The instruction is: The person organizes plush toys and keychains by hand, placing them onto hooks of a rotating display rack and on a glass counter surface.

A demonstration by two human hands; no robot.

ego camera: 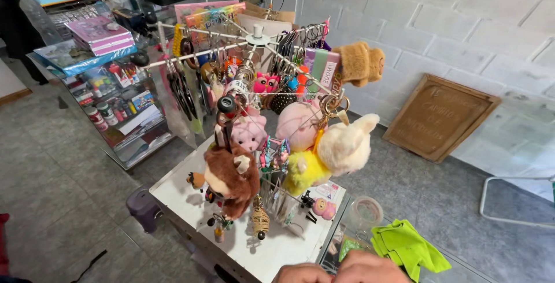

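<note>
**Hands low at the desk edge, keychain rack standing loaded**

Both hands sit at the bottom edge of the head view, mostly cut off. The left hand (302, 273) shows only knuckles; the right hand (370, 268) lies just beside it, touching or nearly so. The fingers are out of frame, so I cannot tell whether they are wide, narrow or holding anything.

Nearest things: a bright green cloth (407, 248), crumpled on the glass surface just right of the right hand, and a round clear tape roll (366, 211) beyond it. Neither is touched.

Progress, judged from how things lie: the wire keychain rack (257, 40) stands upright on the white desk (277, 248), its arms full. Nothing lies taken off on the desk top, and the cloth lies loose rather than in a hand. Work on the rack looks not begun, or paused.

Count:
- Large plush toys hanging: five clear, namely brown monkey (234, 176), pink pig (250, 132), pink round plush (298, 124), cream rabbit (347, 144), yellow plush (303, 173). One tan plush (359, 62) on top right makes six.
- Small keychains: too many and too crowded to count.
- Green cloth: one. Tape roll: one.
- Glass shelf cabinet (124, 121) behind left: one.
- Framed brown plaque (440, 116) leaning on the wall: one.
</note>
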